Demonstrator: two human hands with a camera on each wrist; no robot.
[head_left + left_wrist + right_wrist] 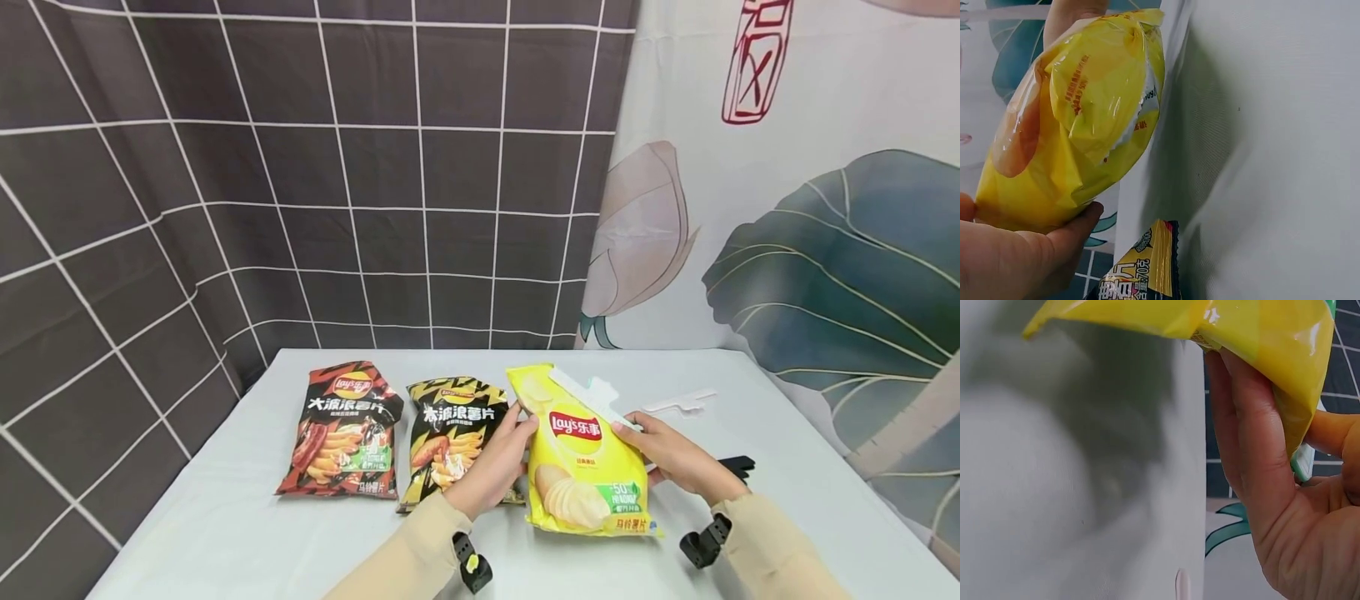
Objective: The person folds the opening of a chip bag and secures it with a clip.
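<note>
Both hands hold a yellow Lay's chip bag [577, 454] above the white table, its printed front facing up. My left hand [491, 467] grips its left edge, thumb on the front and fingers underneath. On the opposite side, my right hand [671, 454] grips the upper right edge. A white sealing clip [592, 396] lies slanted across the bag's top right corner, one end at the right thumb. In the right wrist view, fingers [1263, 437] support the bag's underside, and a bit of the clip [1304, 461] shows by the thumb. The left wrist view shows the bag's puffed lower end.
A red chip bag [348, 433] and a black-and-yellow chip bag [450, 433] lie at the left, the latter close to the left hand. White plastic pieces [686, 403] lie at the back right. A black object [738, 467] is partly hidden behind the right wrist.
</note>
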